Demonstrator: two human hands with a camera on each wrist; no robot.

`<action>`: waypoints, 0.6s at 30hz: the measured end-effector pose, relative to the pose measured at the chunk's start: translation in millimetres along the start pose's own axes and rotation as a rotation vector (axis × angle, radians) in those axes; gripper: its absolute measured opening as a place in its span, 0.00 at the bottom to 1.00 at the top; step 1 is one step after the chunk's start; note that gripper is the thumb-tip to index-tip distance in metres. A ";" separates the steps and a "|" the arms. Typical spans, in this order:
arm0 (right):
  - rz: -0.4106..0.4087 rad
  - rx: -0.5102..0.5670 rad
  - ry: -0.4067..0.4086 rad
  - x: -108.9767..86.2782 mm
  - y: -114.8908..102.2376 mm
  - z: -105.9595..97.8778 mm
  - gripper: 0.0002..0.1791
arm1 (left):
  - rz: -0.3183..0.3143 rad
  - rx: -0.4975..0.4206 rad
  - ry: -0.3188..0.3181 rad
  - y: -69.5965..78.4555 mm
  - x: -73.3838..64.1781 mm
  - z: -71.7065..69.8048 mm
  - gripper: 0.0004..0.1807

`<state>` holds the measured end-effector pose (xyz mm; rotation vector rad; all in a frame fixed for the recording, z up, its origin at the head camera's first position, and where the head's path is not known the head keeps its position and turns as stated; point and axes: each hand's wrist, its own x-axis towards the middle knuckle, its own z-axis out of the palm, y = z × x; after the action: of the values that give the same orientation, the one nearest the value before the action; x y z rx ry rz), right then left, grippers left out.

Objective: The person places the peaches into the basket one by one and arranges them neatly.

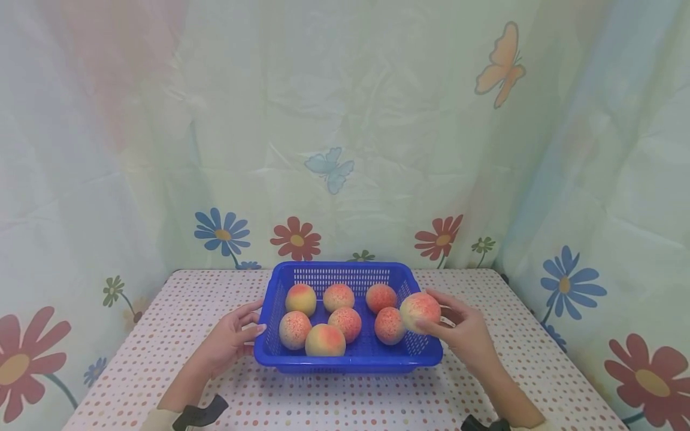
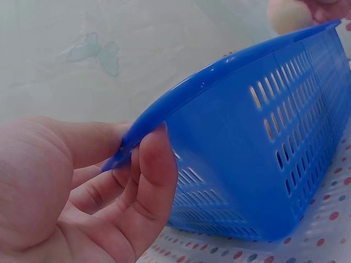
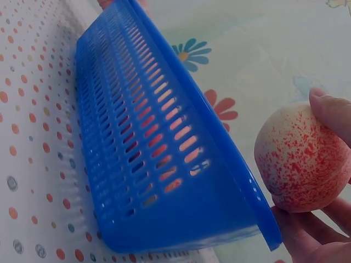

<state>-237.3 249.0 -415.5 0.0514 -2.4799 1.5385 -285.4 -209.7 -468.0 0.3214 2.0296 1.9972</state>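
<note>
A blue plastic basket (image 1: 345, 361) with slotted walls stands on the table, and several red-and-yellow peaches (image 1: 326, 340) lie inside it. My left hand (image 1: 229, 338) pinches the basket's left rim, thumb on top and fingers beneath, as the left wrist view shows with the rim (image 2: 181, 90) between them. At the right end, my right hand (image 1: 466, 326) holds one peach (image 1: 420, 311) between thumb and fingers, raised at the height of the right rim. In the right wrist view this speckled peach (image 3: 304, 159) is beside the basket's edge (image 3: 219, 137).
The table (image 1: 215, 299) wears a white cloth with coloured dots. Behind and at both sides hangs a pale curtain (image 1: 345, 120) printed with flowers and butterflies. A black strap (image 1: 200, 413) is on the left wrist.
</note>
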 end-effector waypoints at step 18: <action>-0.031 0.073 -0.149 6.4 -9.8 27.8 0.37 | -0.007 -0.004 -0.010 1.4 -0.3 -0.9 0.41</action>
<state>-246.8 220.5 -417.4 0.2235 -2.5196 1.6686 -285.5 -210.6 -466.6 0.3226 2.0179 1.9917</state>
